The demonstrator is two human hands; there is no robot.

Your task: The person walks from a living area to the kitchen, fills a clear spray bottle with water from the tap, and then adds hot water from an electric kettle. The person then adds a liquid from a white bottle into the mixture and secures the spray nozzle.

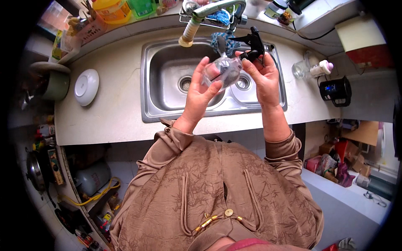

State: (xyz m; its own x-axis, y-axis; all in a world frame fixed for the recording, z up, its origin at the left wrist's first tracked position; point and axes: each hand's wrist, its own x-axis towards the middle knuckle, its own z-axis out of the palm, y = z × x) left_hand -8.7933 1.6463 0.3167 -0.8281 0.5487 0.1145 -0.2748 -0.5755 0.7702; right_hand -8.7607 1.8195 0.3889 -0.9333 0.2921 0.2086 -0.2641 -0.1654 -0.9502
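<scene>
Over the sink, my left hand (200, 93) is closed around a clear plastic spray bottle (222, 73), which is tilted with its neck toward the right. My right hand (264, 77) grips the black trigger spray head (253, 43) by its collar, thumb and fingers around it. The collar sits right at the bottle's mouth; whether it is threaded on cannot be made out. Below both hands lies the steel double sink (167, 109), a drain showing in each basin. The bent faucet (189, 34) with a ribbed hose end hangs just beyond the bottle.
A white dish (86, 87) and a green pot (56, 85) stand on the left of the counter (113, 119). To the right are a clear jar (300, 69) and a black kettle (336, 90). Bottles and a wire rack (184, 17) line the back ledge.
</scene>
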